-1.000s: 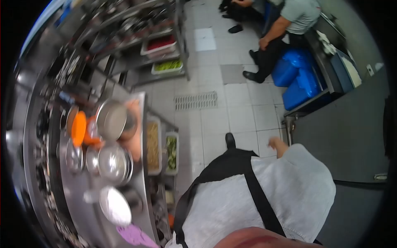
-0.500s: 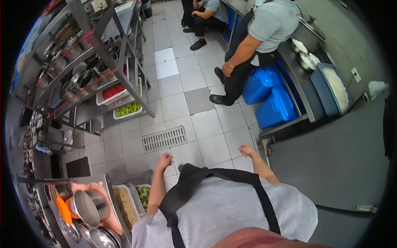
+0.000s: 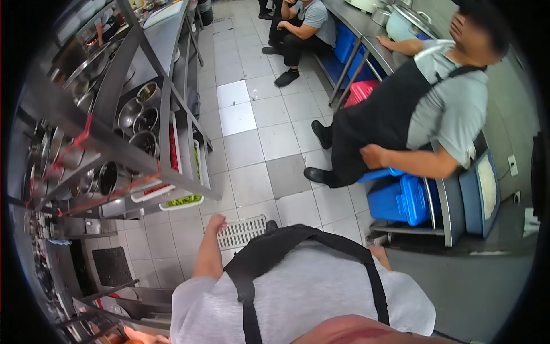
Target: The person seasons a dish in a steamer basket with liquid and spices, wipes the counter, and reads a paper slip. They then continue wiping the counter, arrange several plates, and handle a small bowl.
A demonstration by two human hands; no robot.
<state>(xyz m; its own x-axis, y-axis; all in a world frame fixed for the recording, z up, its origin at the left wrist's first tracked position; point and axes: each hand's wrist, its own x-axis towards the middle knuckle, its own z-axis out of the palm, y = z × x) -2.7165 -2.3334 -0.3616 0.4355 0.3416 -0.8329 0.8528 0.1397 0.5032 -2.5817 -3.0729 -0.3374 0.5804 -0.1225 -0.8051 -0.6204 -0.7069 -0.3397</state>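
My left hand [image 3: 216, 223] hangs over the tiled floor beside the floor drain grate [image 3: 243, 232], its fingers loosely curled with no object showing in them. At my right side, my right hand [image 3: 378, 251] is mostly hidden behind my shoulder and apron strap, so its fingers cannot be made out. The grey cabinet [image 3: 447, 281] stands nearest to it. My black apron [image 3: 260, 258] covers my front.
A co-worker in a black apron [image 3: 389, 120] stands ahead on the right, by the blue bins [image 3: 404, 200] and steel counter. Another person [image 3: 303, 28] sits farther back. At left is a metal rack [image 3: 163, 132] with pots [image 3: 146, 119] and trays of green strips [image 3: 183, 200].
My view has moved forward along the aisle. The rack and co-worker are closer, and the co-worker has turned, one hand on the counter. My right hand has swung back beside my body.
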